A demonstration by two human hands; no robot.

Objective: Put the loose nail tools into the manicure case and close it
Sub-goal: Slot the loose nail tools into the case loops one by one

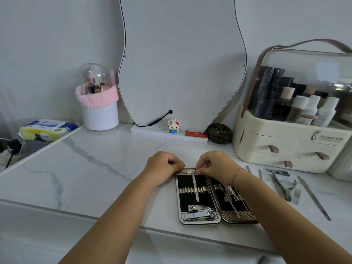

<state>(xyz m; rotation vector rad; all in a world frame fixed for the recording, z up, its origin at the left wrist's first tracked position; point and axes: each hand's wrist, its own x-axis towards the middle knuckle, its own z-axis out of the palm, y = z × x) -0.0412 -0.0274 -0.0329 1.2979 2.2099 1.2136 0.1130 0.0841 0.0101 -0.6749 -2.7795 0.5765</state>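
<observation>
The manicure case (pixel 190 204) lies open and flat on the white marble table (pixel 95 168). Its left half holds a thin metal tool (pixel 195 187) under the elastic band and two nail clippers (pixel 200 212) below. The right half (pixel 234 202) holds more tools. My left hand (pixel 163 164) has curled fingers at the top left corner of the case. My right hand (pixel 215 164) pinches the upper end of the thin tool at the case's top edge. Loose tools lie to the right: nippers (pixel 282 187), a clipper (pixel 279 172), a long file (pixel 314 201) and thin sticks (pixel 260 174).
A cream cosmetic organiser (pixel 289 147) with drawers stands at the right rear, close to the loose tools. A wavy mirror (pixel 181 63), a pink-rimmed brush holder (pixel 99 107), a small figurine (pixel 173 126) and a wipes pack (pixel 49 129) sit along the back and left.
</observation>
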